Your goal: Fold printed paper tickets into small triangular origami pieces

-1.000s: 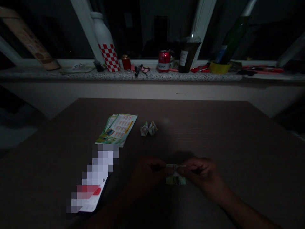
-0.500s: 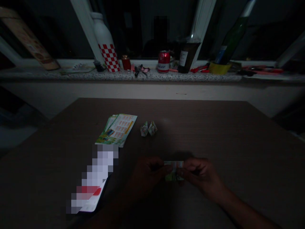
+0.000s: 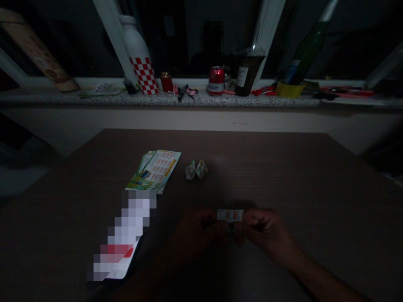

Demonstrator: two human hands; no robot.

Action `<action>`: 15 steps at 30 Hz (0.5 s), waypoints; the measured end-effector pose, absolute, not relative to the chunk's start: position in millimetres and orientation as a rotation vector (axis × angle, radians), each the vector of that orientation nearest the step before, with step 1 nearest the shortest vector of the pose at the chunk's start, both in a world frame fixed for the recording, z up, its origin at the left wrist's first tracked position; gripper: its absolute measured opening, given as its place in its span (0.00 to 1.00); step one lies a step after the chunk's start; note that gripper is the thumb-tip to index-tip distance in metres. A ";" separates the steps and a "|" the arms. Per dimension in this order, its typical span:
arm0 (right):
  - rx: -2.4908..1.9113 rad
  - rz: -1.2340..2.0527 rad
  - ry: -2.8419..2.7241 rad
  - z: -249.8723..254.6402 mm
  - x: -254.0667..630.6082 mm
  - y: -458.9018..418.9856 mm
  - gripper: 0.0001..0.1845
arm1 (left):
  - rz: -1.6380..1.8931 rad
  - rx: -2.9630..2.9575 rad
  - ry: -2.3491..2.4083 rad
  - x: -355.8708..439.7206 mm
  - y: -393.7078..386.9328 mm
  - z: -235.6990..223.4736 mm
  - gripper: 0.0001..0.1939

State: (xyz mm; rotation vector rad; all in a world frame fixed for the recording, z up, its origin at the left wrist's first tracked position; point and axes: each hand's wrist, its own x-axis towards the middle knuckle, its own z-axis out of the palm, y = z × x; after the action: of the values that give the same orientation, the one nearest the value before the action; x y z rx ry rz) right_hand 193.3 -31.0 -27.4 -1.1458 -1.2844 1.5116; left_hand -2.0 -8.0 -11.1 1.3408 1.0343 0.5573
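Between my two hands is a small folded piece of printed paper (image 3: 230, 215), its pale printed side facing up and its lower part hidden by my thumbs. My left hand (image 3: 201, 228) pinches the left end and is in deep shadow. At the right end, my right hand (image 3: 266, 230) grips the paper with thumb and curled fingers. Both thumbs meet near the paper's lower middle. Beyond my hands stand two small folded paper shapes (image 3: 190, 170) side by side on the table. To their left lies a stack of printed leaflets (image 3: 160, 165).
A lit phone (image 3: 121, 268), partly blurred out, lies on the brown table (image 3: 283, 176) left of my hands. Along the windowsill (image 3: 195, 99) stand a checkered white bottle (image 3: 143, 71), a red can (image 3: 216, 80), a dark cup (image 3: 247, 77) and a green bottle (image 3: 307, 50).
The lower green part of the paper has gone from view under my thumbs, and the visible strip is narrower. My hands stay in nearly the same place.
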 end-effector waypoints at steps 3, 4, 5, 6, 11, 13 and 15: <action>-1.149 1.487 -1.302 -27.5 193.3 -30.6 0.14 | 0.566 1.299 0.996 -1.7 -8.0 -12.5 0.13; -1.144 1.481 -1.306 -27.8 192.9 -30.5 0.14 | 0.566 1.296 0.982 -1.9 -8.1 -13.2 0.13; -1.142 1.479 -1.306 -28.2 192.5 -30.4 0.14 | 0.568 1.304 0.984 -2.3 -8.1 -14.0 0.13; -1.141 1.480 -1.303 -28.7 191.9 -30.4 0.14 | 0.576 1.318 1.001 -2.8 -8.0 -14.7 0.13; -1.138 1.417 -1.315 -28.2 192.2 -30.2 0.12 | 0.597 1.282 1.058 -4.4 -6.3 -12.9 0.12; -1.127 1.348 -1.323 -27.4 194.9 -30.1 0.10 | 0.606 1.259 1.030 -4.7 -5.1 -10.4 0.10; -1.115 1.306 -1.317 -27.4 198.1 -30.0 0.12 | 0.645 1.263 1.002 -5.0 -4.2 -9.0 0.11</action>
State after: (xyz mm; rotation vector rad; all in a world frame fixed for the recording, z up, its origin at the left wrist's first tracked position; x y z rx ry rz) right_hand 198.1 -30.0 -27.4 -1.1152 -1.3167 1.3058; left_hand -5.0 -4.2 -9.0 1.2629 1.0020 0.6451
